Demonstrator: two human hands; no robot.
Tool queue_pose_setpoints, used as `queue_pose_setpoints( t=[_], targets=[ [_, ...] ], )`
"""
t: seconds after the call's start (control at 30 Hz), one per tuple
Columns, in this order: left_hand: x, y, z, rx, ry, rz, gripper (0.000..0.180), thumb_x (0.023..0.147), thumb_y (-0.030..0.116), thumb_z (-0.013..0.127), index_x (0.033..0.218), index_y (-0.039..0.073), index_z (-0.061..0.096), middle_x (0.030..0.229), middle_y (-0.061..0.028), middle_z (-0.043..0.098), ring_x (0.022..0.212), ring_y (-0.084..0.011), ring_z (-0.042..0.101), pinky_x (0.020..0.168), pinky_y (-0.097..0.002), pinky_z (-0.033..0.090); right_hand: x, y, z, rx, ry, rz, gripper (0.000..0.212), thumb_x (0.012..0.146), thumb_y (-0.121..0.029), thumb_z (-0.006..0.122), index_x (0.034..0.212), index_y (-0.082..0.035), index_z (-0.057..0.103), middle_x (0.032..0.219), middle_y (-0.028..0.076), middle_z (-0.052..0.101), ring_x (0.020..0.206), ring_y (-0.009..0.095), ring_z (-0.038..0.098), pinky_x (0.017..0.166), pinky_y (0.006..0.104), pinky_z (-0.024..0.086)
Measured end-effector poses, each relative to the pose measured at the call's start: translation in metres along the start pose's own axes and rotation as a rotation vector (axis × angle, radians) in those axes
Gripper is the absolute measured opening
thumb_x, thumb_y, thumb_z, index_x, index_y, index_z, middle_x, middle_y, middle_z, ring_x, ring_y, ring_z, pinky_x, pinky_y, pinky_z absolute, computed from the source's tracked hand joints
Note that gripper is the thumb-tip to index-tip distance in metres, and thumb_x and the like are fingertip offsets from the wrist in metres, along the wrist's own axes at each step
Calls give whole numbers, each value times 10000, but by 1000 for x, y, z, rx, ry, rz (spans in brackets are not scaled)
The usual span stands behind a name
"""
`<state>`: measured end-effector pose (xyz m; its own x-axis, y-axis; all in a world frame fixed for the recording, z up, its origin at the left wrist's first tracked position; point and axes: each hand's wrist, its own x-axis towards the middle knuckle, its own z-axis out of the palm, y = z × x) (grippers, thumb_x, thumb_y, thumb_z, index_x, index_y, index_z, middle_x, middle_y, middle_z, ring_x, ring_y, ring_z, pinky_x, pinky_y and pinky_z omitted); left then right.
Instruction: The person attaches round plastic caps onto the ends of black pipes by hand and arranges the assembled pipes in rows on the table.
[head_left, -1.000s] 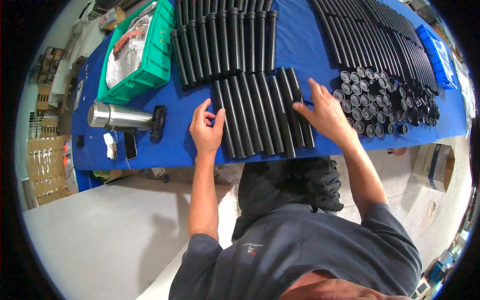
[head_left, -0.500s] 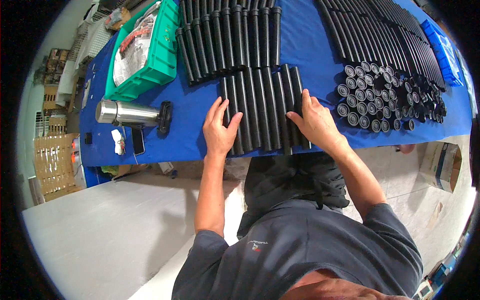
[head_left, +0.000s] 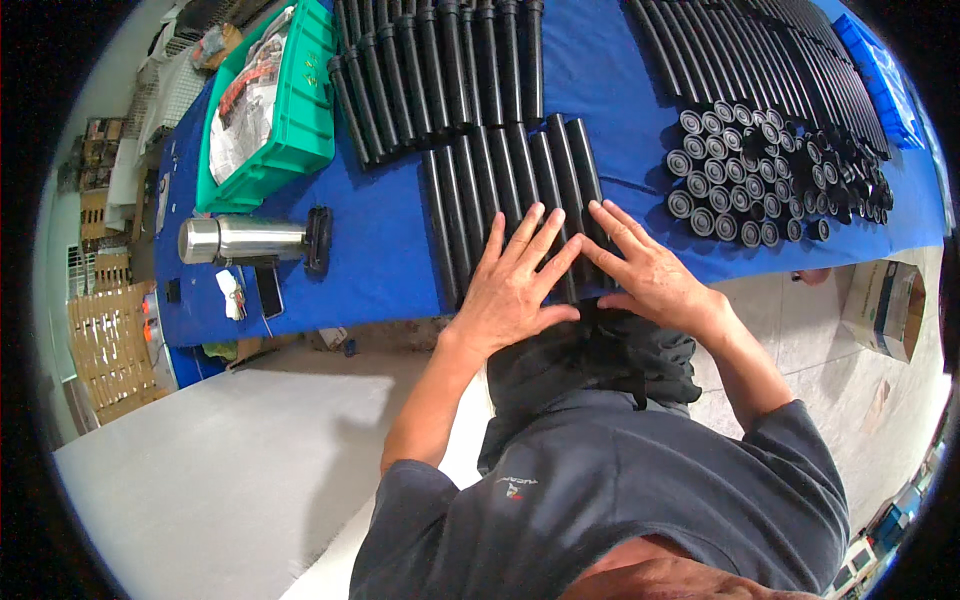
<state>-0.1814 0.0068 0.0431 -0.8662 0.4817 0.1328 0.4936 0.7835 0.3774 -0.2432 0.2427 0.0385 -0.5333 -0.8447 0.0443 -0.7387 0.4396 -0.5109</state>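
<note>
Several black tubes [head_left: 482, 180] lie side by side at the front edge of a table with a blue cloth. Over their near ends rests my left hand [head_left: 515, 275], open with its fingers spread. Close beside it, my right hand [head_left: 645, 268] is open too, its fingers on the near ends of the rightmost tubes. The two hands nearly meet at the fingertips. Beyond this row lies another group of black tubes with wider collars [head_left: 432, 70]. The lower ends of the near tubes are partly hidden by my hands.
Round black caps [head_left: 715, 172] cluster at the right, below a long row of thin black tubes [head_left: 720, 60]. A blue tray [head_left: 875, 75] stands at the far right. On the left are a green crate [head_left: 305, 120], a steel flask [head_left: 250, 240] and a phone [head_left: 269, 290].
My left hand has moved from the left side of the row to the right, over the near ends. My right hand has slid down toward the near ends, its fingers now spread.
</note>
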Motion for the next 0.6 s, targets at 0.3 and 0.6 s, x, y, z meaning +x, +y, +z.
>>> queue_pose_setpoints(
  t=[0.3,0.6],
  targets=[
    [-3,-14,5,-141,134,6,736,707,385,813,1333,83,572,1483,-181,425,1407,-354,356,1146,-547,264,12,0,-26,-2,41,3,748,733,-289,799,1349,-4,485,1443,270,394,1341,419,399,1073,451,413],
    [-53,-95,9,-117,322,-434,589,896,349,668,1383,55,519,1517,-238,353,1415,-369,337,1156,-474,253,190,148,-37,-38,584,299,679,860,-461,675,1182,115,517,1086,338,597,1049,460,576,928,484,468]
  ],
)
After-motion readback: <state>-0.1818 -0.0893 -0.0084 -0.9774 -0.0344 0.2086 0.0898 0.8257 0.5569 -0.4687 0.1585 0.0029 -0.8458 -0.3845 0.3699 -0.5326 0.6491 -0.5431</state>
